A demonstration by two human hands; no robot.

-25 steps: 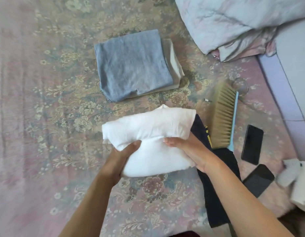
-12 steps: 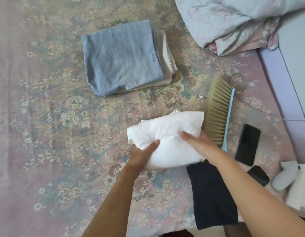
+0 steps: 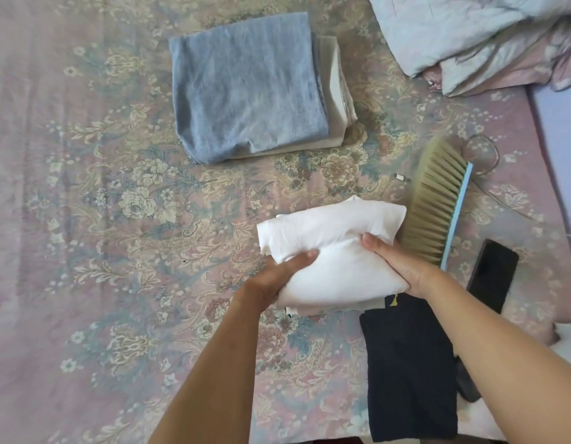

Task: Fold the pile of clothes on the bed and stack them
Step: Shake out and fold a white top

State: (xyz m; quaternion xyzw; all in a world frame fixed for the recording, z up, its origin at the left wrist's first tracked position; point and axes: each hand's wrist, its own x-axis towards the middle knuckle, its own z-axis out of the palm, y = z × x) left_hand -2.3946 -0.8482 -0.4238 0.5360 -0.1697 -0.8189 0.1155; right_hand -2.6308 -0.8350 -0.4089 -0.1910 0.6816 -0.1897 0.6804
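A folded white garment (image 3: 332, 238) is held just above the floral bedspread (image 3: 101, 219) by both hands. My left hand (image 3: 277, 277) grips its left edge, thumb on top. My right hand (image 3: 396, 264) grips its right side, thumb over the top fold. Farther back lies a stack with a folded blue-grey garment (image 3: 245, 97) on top of a folded cream one (image 3: 338, 100). A dark navy garment (image 3: 409, 366) lies folded on the bed under my right forearm.
A bed brush (image 3: 438, 206) with tan bristles and a blue back lies right of the white garment. A black phone (image 3: 492, 274) lies beyond it. A rumpled pale quilt (image 3: 470, 36) fills the far right corner. A thin cable (image 3: 482, 152) loops near the brush.
Both hands have carried the white garment up off the navy one and slightly forward. The view has tilted, so the blue-grey stack now sits lower in frame.
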